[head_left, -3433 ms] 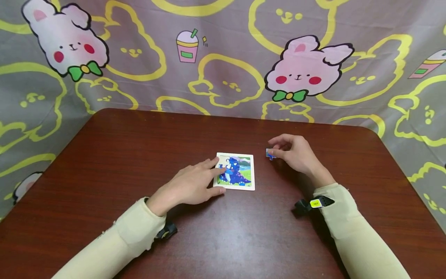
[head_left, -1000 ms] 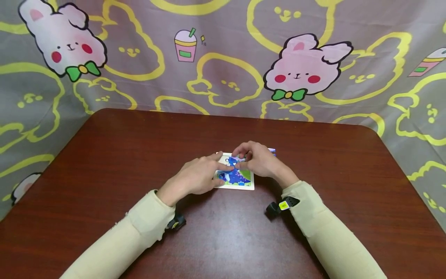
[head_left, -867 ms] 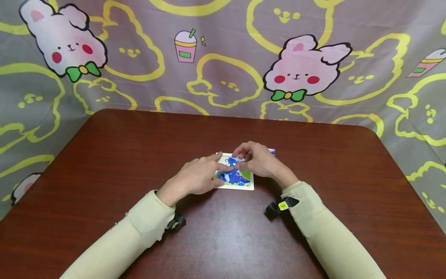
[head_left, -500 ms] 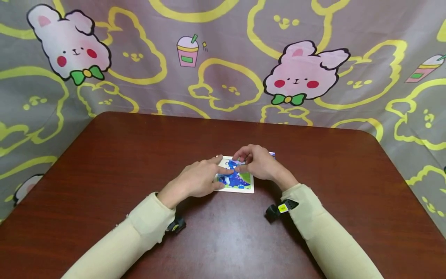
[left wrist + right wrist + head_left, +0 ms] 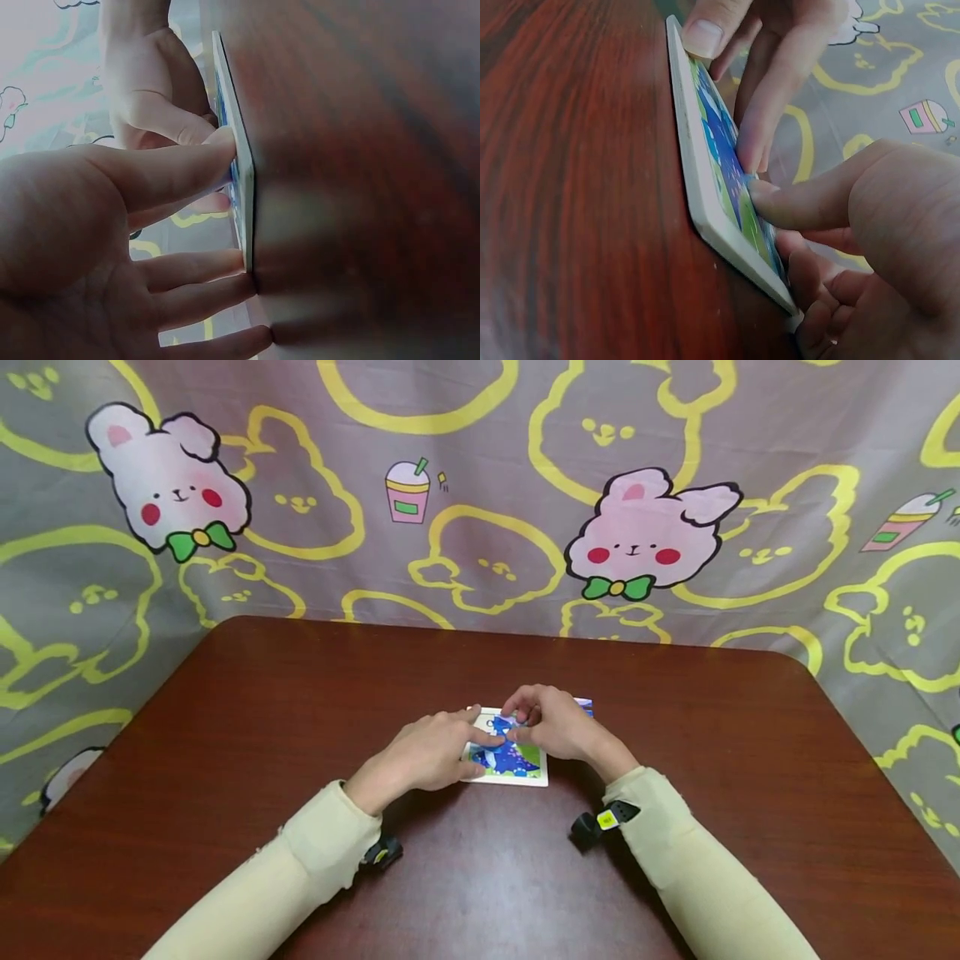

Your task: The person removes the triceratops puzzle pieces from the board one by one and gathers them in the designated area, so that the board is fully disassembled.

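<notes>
A square jigsaw puzzle with a pale frame and a blue dinosaur picture lies flat on the table. Its upper left part is cream-coloured. My left hand rests over its left side with fingers mostly straight. The left thumb touches the frame and the index fingertip presses on the picture, as the right wrist view shows. My right hand bends over the upper right part, thumb and fingers pinching a blue and purple puzzle piece, mostly hidden by the fingers. Another puzzle piece lies partly hidden behind the right hand.
The dark red-brown wooden table stretches around the puzzle. Behind it hangs a grey curtain with rabbit and yellow outline prints. A black wrist camera sits below the right wrist.
My right hand has moved left from the table beside the puzzle to over the picture, carrying a puzzle piece. Over the last second both hands keep nearly still; the head view tilts up.
</notes>
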A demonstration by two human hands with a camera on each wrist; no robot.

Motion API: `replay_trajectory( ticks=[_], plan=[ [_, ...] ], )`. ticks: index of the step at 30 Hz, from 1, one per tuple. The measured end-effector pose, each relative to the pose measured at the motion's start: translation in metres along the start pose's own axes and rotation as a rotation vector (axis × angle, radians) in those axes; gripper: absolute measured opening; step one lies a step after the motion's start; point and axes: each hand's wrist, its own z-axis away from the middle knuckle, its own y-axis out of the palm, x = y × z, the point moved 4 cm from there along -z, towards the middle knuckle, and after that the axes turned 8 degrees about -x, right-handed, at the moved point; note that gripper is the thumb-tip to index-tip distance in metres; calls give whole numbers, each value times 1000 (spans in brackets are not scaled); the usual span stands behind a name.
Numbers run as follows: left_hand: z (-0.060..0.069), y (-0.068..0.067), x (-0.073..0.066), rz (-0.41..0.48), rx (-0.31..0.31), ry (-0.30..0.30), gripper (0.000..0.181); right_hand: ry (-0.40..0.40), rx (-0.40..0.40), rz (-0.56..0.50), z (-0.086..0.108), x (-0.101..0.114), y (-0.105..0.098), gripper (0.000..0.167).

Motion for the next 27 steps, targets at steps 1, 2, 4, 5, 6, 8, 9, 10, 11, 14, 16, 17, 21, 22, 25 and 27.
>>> replay_trajectory(
  ticks=[1, 2, 4, 5, 6, 8, 9, 10, 11, 14, 16, 17, 21, 22, 25, 27],
  plan=[
    [-1, 0, 0, -4, -2, 3, 50, -2, 0, 5, 0, 1, 0, 25],
    [-3, -1, -1, -10, -3, 5, 50, 1, 1, 10, 0, 1, 0, 25],
    [-5, -1, -1, -16, 0, 5, 49, 10, 5, 23, 0, 2, 1, 26],
    [-5, -1, -1, -18, 4, 4, 49, 20, 5, 26, 0, 2, 1, 26],
    [-6, -1, -1, -19, 7, 3, 49, 24, 3, 33, 1, 2, 1, 26],
    [-5, -1, -1, -16, 14, 0, 50, 32, -2, 34, 1, 2, 1, 26],
    [-5, -1, -1, -13, 17, -3, 50, 32, -5, 32, 1, 2, 1, 26],
    [-5, -1, -1, -13, 19, -7, 50, 30, -7, 27, 1, 3, 1, 25],
    [-4, -1, 0, -13, 20, -10, 50, 26, -7, 22, 1, 3, 1, 25],
    [-3, -2, 1, -13, 21, -22, 51, 23, -4, 1, 0, 4, 2, 26],
    [-2, -2, 2, -13, 23, -25, 50, 19, 1, -5, 0, 5, 3, 26],
    [-2, -2, 3, -13, 24, -25, 50, 19, 3, -6, 0, 5, 3, 26],
    [-2, -1, 2, -14, 21, -16, 50, 20, -3, -6, -1, 4, 3, 26],
    [-2, -1, 2, -14, 21, -14, 50, 23, -6, -8, -1, 4, 3, 25],
    [-3, -1, 1, -16, 17, -10, 50, 32, -16, -8, 0, 2, 2, 24],
    [-3, 0, 1, -18, 17, -8, 50, 40, -20, -8, 1, 1, 2, 24]
  ],
)
